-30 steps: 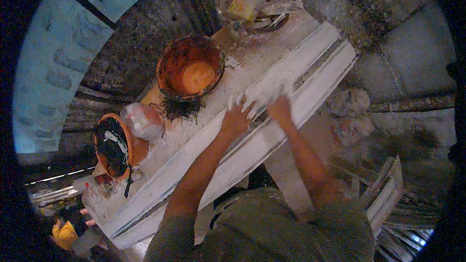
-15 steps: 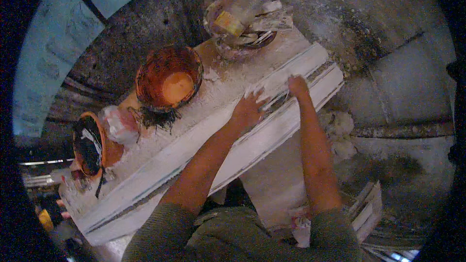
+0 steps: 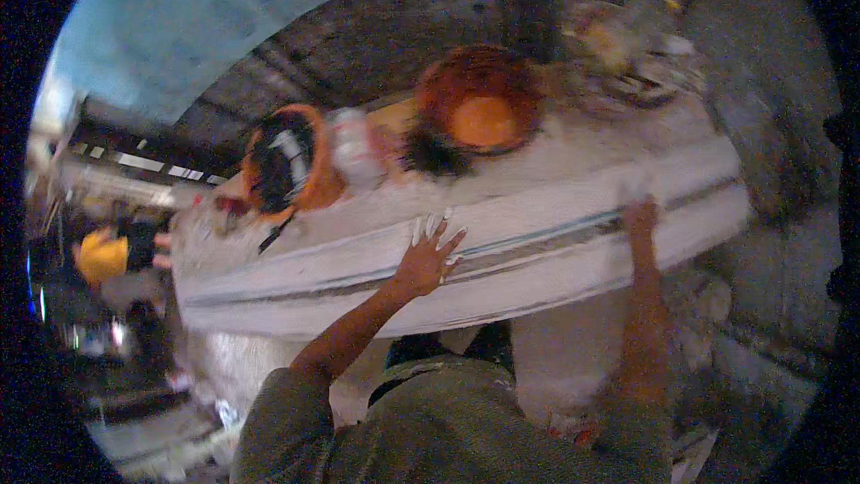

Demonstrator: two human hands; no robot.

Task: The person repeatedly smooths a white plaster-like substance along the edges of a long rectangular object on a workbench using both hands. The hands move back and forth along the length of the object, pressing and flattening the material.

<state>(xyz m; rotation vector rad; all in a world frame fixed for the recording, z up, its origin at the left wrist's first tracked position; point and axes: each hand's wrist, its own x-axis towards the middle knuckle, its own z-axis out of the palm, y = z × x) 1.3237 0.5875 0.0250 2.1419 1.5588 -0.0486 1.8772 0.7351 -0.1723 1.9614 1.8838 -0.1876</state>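
White moulding (image 3: 537, 242): both hands flat on front edge.

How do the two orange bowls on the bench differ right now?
The left bowl is tipped on its side, its dark, white-streaked inside facing out; the right bowl sits upright with a pale orange inside. The right bowl is nearer the right hand; the left hand lies between them. Both are orange and round.

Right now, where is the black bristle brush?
In the head view, the black bristle brush lies on the white moulded slab, against the orange bowl, beyond the left hand.
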